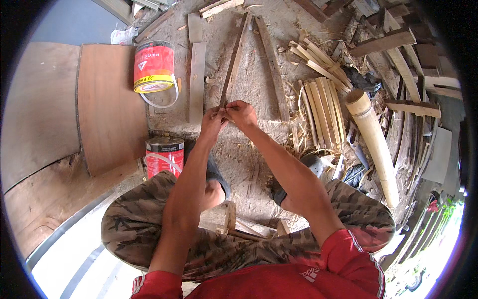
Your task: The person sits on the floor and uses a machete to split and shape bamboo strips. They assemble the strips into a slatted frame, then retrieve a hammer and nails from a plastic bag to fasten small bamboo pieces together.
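My left hand point(213, 122) and my right hand point(241, 114) meet in front of me above the dirt floor, fingers pinched together and touching. Whatever is between the fingertips is too small or too hidden to make out. A narrow dark wooden strip point(236, 60) runs from the fingertips toward the far side; whether the fingers grip its near end or it lies beneath them, I cannot tell. To its right a second wooden strip point(273, 69) lies on the floor, angled away from the first. A paler flat board point(197, 82) lies left of my hands.
Two red cans with handles, one far point(154, 67) and one near point(164, 158), stand at left beside brown wooden panels point(112, 99). At right lie bundled wooden slats point(323, 112), a thick bamboo pole point(373, 144) and piled scrap timber point(383, 42). Wood pieces point(230, 217) lie between my legs.
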`<state>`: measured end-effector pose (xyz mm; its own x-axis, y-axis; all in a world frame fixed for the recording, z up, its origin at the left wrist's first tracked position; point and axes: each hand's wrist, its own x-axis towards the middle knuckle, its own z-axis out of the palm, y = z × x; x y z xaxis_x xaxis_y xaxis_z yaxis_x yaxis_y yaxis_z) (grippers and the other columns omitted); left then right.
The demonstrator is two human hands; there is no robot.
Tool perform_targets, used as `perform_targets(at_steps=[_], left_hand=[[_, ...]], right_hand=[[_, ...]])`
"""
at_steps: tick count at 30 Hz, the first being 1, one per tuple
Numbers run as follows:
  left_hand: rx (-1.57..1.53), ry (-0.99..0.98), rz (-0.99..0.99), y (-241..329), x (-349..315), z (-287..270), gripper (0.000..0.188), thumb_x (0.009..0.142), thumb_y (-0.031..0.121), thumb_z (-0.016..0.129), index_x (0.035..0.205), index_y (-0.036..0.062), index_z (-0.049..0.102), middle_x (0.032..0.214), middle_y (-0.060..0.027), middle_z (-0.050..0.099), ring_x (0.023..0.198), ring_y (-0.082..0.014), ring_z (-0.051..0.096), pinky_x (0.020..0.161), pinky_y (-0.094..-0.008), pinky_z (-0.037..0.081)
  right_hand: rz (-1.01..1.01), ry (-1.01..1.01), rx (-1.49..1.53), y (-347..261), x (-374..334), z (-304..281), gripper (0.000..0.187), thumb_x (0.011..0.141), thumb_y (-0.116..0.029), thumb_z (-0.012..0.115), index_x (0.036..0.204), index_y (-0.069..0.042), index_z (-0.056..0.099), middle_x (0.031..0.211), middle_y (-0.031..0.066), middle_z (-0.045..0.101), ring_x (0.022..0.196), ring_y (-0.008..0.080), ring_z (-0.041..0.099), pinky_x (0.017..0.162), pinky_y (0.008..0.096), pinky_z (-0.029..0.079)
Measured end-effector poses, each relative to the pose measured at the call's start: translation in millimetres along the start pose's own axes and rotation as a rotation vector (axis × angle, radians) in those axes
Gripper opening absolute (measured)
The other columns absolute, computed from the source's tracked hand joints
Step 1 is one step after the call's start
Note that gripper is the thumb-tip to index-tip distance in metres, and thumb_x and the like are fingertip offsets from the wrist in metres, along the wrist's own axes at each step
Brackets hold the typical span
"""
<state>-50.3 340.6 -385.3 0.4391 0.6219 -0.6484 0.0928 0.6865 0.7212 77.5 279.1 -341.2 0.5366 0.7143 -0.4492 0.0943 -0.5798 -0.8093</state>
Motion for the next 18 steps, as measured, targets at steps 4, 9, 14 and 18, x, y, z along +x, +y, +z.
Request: perform_targets(at_steps=[4, 9, 14, 18], left_hand=[[-0.067, 0.050, 0.075, 9.3, -25.7, 11.6, 0.033, 0.096, 0.023, 0.060, 0.121, 0.0016, 0.058, 0.108, -0.0075, 0.064, 0.100, -0.0182, 0.062, 0.092, -0.0340, 0.051], [-0.161, 0.173, 0.160, 34.1, -74.2, 37.3, 0.035, 0.096, 0.024, 0.062, 0.119, -0.0027, 0.057, 0.099, -0.0105, 0.064, 0.089, -0.0171, 0.062, 0.077, -0.0301, 0.053], [-0.166, 0.200, 0.203, 32.0, -108.1, 48.2, 0.028, 0.100, 0.027, 0.054, 0.107, 0.0004, 0.058, 0.087, -0.0035, 0.058, 0.078, -0.0129, 0.053, 0.071, -0.0308, 0.045], [-0.127, 0.227, 0.200, 20.8, -133.9, 61.3, 0.033, 0.102, 0.033, 0.045, 0.102, 0.0028, 0.058, 0.091, -0.0038, 0.058, 0.083, -0.0139, 0.052, 0.076, -0.0315, 0.042]], right_hand=[[-0.034, -0.019, 0.120, -0.7, -21.4, -1.6, 0.029, 0.085, -0.028, 0.070, 0.103, -0.005, 0.070, 0.090, 0.0111, 0.073, 0.083, 0.0182, 0.069, 0.074, 0.0317, 0.053], [-0.172, 0.073, 0.057, -20.1, -64.5, -5.5, 0.025, 0.088, -0.010, 0.060, 0.111, -0.002, 0.066, 0.098, 0.0171, 0.071, 0.090, 0.0260, 0.071, 0.078, 0.0349, 0.054], [-0.528, 0.084, 0.005, -25.4, -114.6, -16.5, 0.032, 0.085, 0.000, 0.052, 0.116, -0.004, 0.059, 0.103, 0.0207, 0.068, 0.096, 0.0411, 0.064, 0.083, 0.0441, 0.052], [-0.684, 0.097, -0.101, -16.4, -139.3, -28.9, 0.032, 0.085, 0.000, 0.052, 0.116, -0.005, 0.057, 0.101, 0.0194, 0.068, 0.094, 0.0417, 0.063, 0.080, 0.0475, 0.052]])
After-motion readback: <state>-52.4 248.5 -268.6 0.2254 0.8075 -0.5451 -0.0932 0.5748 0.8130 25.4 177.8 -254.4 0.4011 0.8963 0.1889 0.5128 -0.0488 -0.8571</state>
